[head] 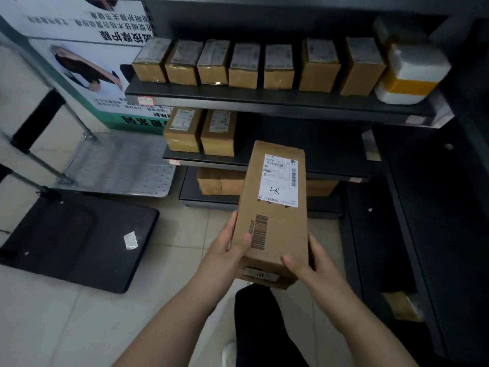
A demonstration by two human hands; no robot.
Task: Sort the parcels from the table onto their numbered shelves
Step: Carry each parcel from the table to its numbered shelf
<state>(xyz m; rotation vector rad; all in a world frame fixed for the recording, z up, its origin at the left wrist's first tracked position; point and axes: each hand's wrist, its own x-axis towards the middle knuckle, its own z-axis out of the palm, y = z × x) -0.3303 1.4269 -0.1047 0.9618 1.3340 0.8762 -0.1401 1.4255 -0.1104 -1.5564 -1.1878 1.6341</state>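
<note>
Long cardboard parcel (272,226) marked 8-1, mid-air before the shelves (264,103) — left hand (230,251) clamped on its 9 o'clock edge, right hand (313,264) on 3 — match the shelf tag (146,101) at 11 o'clock, then slide in level

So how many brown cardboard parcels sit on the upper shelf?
7 brown parcels in one row on the upper shelf, from its left end to the white foam box: first, second, third, fourth, fifth, sixth, seventh. Others may hide behind.
</note>
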